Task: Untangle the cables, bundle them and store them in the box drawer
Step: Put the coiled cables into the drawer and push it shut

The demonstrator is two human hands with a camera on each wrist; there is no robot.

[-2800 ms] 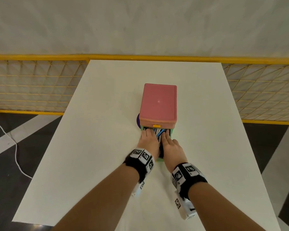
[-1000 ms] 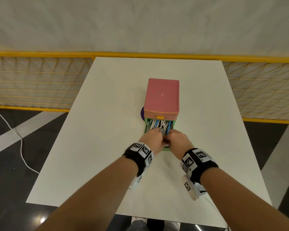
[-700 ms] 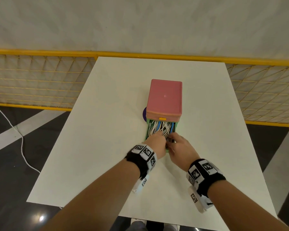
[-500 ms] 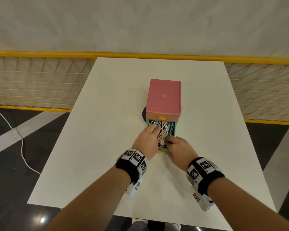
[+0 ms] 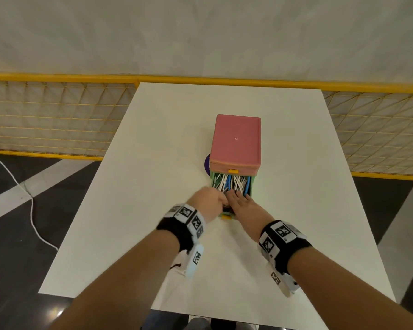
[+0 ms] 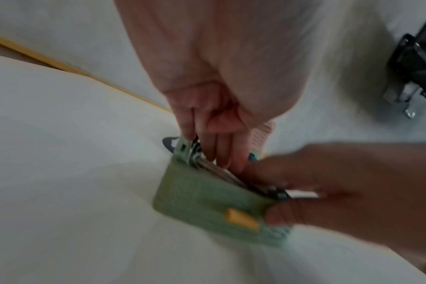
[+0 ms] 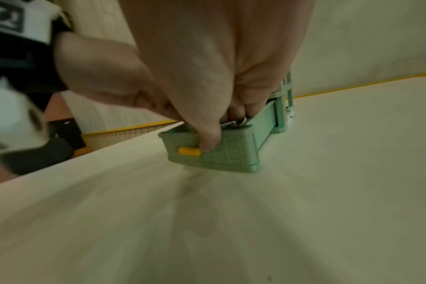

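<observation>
From my feed I see a white table running away from me toward twelve o'clock, its far edge against a yellow rail that tops a yellow wire-mesh fence; the fence spans from nine to three o'clock behind the table. Above the rail stands a plain pale wall. At about eight o'clock, dark glossy floor shows beside the table, crossed by a broad pale stripe, with a thin white cord snaking over it. A small purple disc lies on the table near centre, partly hidden.
</observation>
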